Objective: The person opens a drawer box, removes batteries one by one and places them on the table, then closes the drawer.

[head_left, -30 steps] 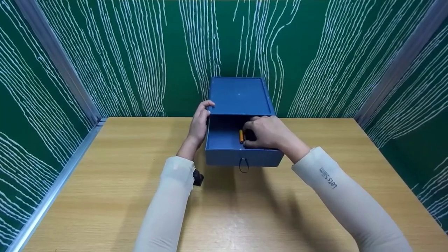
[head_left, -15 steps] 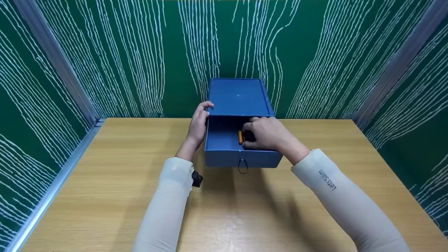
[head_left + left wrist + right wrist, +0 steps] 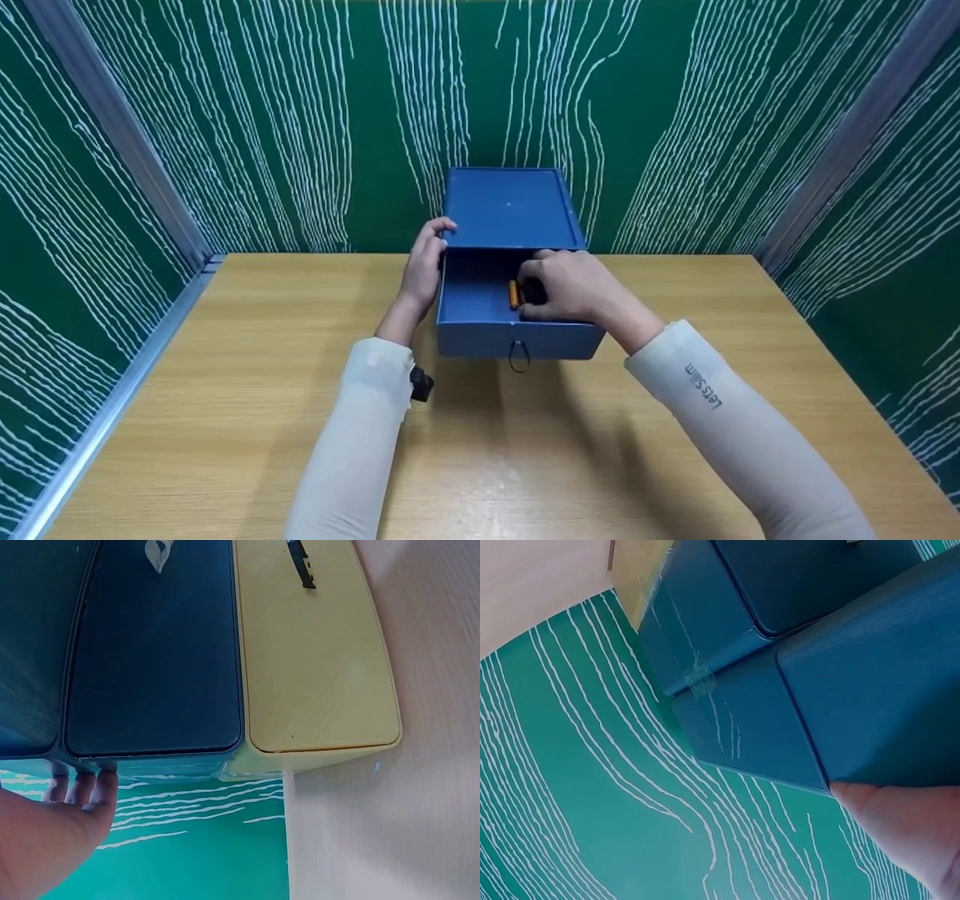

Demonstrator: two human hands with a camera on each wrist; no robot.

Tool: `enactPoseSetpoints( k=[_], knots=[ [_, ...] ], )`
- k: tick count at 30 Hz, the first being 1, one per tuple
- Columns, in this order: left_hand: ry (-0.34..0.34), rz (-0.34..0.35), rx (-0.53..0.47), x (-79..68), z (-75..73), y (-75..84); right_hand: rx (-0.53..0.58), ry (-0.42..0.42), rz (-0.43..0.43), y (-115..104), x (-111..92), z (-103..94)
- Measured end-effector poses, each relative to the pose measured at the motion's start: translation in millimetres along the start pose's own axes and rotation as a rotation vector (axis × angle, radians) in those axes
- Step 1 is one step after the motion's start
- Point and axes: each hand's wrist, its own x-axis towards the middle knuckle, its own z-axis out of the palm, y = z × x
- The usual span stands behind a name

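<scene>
A wood-grain table (image 3: 262, 450) is filling the foreground, with green walls (image 3: 367, 150) carrying white wavy vertical lines on the back and both sides; metal posts (image 3: 124, 127) are standing in the corners and a metal rail (image 3: 115, 405) is running along the left edge. Lettering on the right sleeve (image 3: 750, 435) is appearing to read "Let'sSlim"; any marking on the orange battery-like cylinder (image 3: 514, 295) is too small to read. A blue cabinet (image 3: 510, 210) is standing near the back wall, its top drawer (image 3: 472, 341) sitting pulled out; below it, dark blue (image 3: 157, 667) and yellow drawer fronts (image 3: 319, 667) are showing in the left wrist view. Clear tape (image 3: 700, 679) is bridging two tiers at the side. Left hand (image 3: 422, 271) is gripping the cabinet's left edge. Right hand (image 3: 574, 285) is reaching into the drawer, fingers curling; the cylinder is lying inside, just beside the fingertips; cannot tell whether it is being held.
</scene>
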Motion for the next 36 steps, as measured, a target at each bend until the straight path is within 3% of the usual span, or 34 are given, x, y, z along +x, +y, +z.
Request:
enactPoseSetpoints(
  k=[16,26,36],
  knots=[
    [0.001,0.023,0.006,0.2,0.9,0.4,0.105,0.048,-0.001,2,-3,-4.1],
    [0.013,0.025,-0.01,10.2,-2.1,-22.8,0.131,0.039,-0.004,5,-3,-4.4],
    [0.031,0.034,-0.011,11.8,-2.0,-23.1,0.15,0.033,0.003,3,-2,-7.6]
  ],
)
